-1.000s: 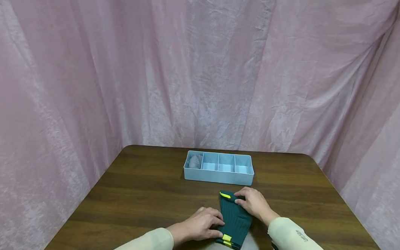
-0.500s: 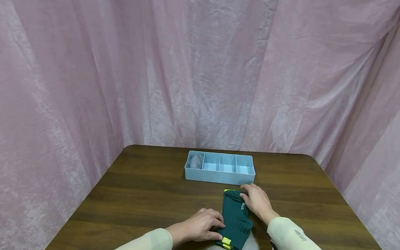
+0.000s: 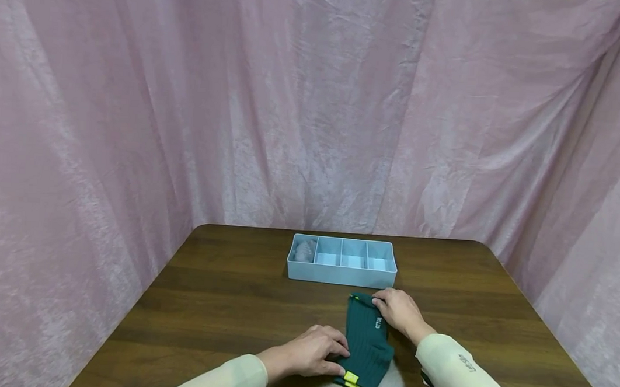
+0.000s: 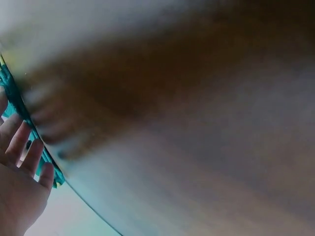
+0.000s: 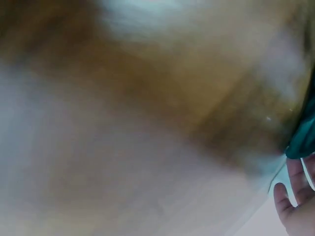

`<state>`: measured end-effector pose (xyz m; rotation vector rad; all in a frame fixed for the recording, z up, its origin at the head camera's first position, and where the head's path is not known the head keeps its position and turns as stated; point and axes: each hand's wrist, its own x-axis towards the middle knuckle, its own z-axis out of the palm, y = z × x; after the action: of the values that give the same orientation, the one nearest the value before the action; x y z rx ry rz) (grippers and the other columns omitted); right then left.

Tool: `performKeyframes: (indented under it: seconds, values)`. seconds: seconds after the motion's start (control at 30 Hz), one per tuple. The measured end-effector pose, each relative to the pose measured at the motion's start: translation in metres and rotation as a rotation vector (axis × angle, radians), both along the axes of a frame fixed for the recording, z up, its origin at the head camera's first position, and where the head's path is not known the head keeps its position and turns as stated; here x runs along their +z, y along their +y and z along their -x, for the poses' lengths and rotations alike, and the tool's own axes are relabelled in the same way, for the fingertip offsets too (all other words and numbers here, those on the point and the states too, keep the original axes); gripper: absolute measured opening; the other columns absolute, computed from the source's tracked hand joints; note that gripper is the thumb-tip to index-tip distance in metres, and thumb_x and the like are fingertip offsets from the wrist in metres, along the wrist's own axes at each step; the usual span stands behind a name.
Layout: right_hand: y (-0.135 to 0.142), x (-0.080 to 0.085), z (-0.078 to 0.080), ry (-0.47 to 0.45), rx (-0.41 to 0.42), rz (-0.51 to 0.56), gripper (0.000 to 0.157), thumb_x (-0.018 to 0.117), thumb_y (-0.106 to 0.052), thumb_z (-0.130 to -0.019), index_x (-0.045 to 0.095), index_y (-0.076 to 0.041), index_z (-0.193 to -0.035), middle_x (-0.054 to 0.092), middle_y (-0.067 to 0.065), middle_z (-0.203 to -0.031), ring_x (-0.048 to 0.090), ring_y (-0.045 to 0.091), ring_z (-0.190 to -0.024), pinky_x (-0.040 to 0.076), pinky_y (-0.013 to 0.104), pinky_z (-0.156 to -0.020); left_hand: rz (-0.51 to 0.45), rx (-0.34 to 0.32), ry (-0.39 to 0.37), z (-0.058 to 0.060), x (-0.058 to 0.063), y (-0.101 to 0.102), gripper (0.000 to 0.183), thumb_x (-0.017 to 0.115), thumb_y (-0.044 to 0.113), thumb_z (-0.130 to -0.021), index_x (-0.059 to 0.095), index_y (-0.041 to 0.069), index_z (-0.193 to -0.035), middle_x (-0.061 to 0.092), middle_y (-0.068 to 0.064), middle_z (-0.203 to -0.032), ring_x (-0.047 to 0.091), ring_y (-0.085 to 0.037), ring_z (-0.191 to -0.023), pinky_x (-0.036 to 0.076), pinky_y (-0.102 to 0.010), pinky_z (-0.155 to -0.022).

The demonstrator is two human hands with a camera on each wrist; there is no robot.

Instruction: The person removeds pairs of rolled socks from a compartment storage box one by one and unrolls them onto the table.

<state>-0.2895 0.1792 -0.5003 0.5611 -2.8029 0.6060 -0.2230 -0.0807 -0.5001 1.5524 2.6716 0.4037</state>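
A pair of dark green ribbed socks [image 3: 366, 342] lies flat on the table, one on the other, with yellow tabs at the near end and white lettering towards the far end. My left hand [image 3: 312, 351] rests along their left edge, fingertips and thumb touching the cloth. In the left wrist view its fingers [image 4: 32, 157] look extended beside the green fabric. At the far right corner my right hand [image 3: 401, 312] pinches the cloth between thumb and fingers. Only a small part of the socks [image 5: 305, 130] shows in the right wrist view.
A light blue divided box [image 3: 341, 273] stands behind the socks. Its leftmost compartment holds a grey rolled bundle [image 3: 304, 251]. The brown wooden table [image 3: 220, 305] reaches back to a pink curtain [image 3: 314, 112].
The far end of the socks has been smoothed out, uncovering white lettering. My right hand has shifted slightly right along that end. My left hand has stayed nearly in place.
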Motion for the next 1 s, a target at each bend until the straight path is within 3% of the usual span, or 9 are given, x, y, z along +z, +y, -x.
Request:
performKeyframes:
  seconds: [0.23, 0.4, 0.47, 0.57, 0.63, 0.73, 0.87, 1.0]
  values:
    - [0.002, -0.001, 0.004, 0.02, -0.113, 0.048, 0.012, 0.07, -0.016, -0.093, 0.076, -0.007, -0.099, 0.074, 0.006, -0.093, 0.068, 0.025, -0.082, 0.054, 0.047, -0.077, 0.014, -0.001, -0.038, -0.001, 0.0, 0.002, 0.033, 0.066, 0.041, -0.095, 0.073, 0.02, -0.119, 0.061, 0.012, -0.119, 0.052, -0.002, -0.112, 0.041, -0.028, -0.095]
    - [0.006, -0.004, 0.001, 0.082, -0.119, 0.072, 0.012, 0.071, -0.012, -0.091, 0.075, -0.006, -0.101, 0.073, 0.007, -0.095, 0.068, 0.025, -0.084, 0.054, 0.046, -0.077, 0.024, -0.007, -0.038, -0.002, 0.001, 0.002, 0.033, 0.067, 0.041, -0.094, 0.074, 0.02, -0.119, 0.061, 0.012, -0.117, 0.052, -0.002, -0.112, 0.041, -0.028, -0.096]
    - [0.008, -0.005, 0.0, 0.166, -0.077, 0.06, 0.012, 0.073, -0.009, -0.089, 0.075, -0.006, -0.101, 0.071, 0.005, -0.096, 0.067, 0.024, -0.087, 0.054, 0.045, -0.078, 0.03, -0.01, -0.047, -0.001, 0.001, 0.002, 0.033, 0.067, 0.041, -0.094, 0.074, 0.02, -0.119, 0.061, 0.013, -0.117, 0.052, -0.002, -0.112, 0.041, -0.029, -0.096]
    - [0.011, -0.005, -0.001, 0.302, 0.062, -0.001, 0.014, 0.077, -0.007, -0.085, 0.077, -0.007, -0.099, 0.069, 0.004, -0.096, 0.064, 0.023, -0.089, 0.054, 0.042, -0.08, 0.035, -0.008, -0.063, 0.0, 0.002, 0.003, 0.033, 0.067, 0.041, -0.094, 0.073, 0.019, -0.119, 0.061, 0.013, -0.118, 0.051, -0.002, -0.112, 0.041, -0.03, -0.097]
    - [0.013, -0.005, -0.001, 0.321, 0.163, -0.055, 0.017, 0.079, -0.009, -0.084, 0.077, -0.007, -0.101, 0.068, 0.004, -0.098, 0.062, 0.022, -0.091, 0.054, 0.041, -0.082, 0.034, -0.007, -0.062, 0.001, 0.001, 0.003, 0.033, 0.068, 0.04, -0.094, 0.074, 0.019, -0.119, 0.061, 0.012, -0.118, 0.052, -0.002, -0.112, 0.041, -0.03, -0.097]
    - [0.014, -0.004, -0.001, 0.197, 0.223, -0.103, 0.027, 0.077, -0.015, -0.086, 0.074, -0.004, -0.111, 0.068, 0.008, -0.108, 0.063, 0.027, -0.1, 0.052, 0.046, -0.087, 0.03, -0.007, -0.05, 0.001, 0.0, 0.002, 0.033, 0.068, 0.04, -0.094, 0.074, 0.019, -0.119, 0.061, 0.012, -0.117, 0.052, -0.002, -0.112, 0.041, -0.03, -0.097]
    - [0.018, -0.002, 0.001, -0.015, 0.186, -0.13, 0.039, 0.072, -0.021, -0.092, 0.067, -0.002, -0.125, 0.064, 0.015, -0.122, 0.059, 0.034, -0.113, 0.047, 0.052, -0.095, 0.026, -0.009, -0.032, 0.001, 0.0, 0.002, 0.032, 0.068, 0.04, -0.094, 0.074, 0.02, -0.119, 0.062, 0.012, -0.118, 0.052, -0.003, -0.113, 0.041, -0.03, -0.097]
    - [0.019, 0.002, 0.003, -0.095, 0.19, -0.149, 0.042, 0.068, -0.023, -0.094, 0.063, -0.001, -0.129, 0.061, 0.018, -0.128, 0.055, 0.037, -0.117, 0.044, 0.055, -0.097, 0.009, 0.011, -0.013, -0.001, -0.001, 0.003, 0.029, 0.067, 0.038, -0.095, 0.075, 0.02, -0.115, 0.063, 0.012, -0.115, 0.054, -0.002, -0.11, 0.042, -0.03, -0.096]
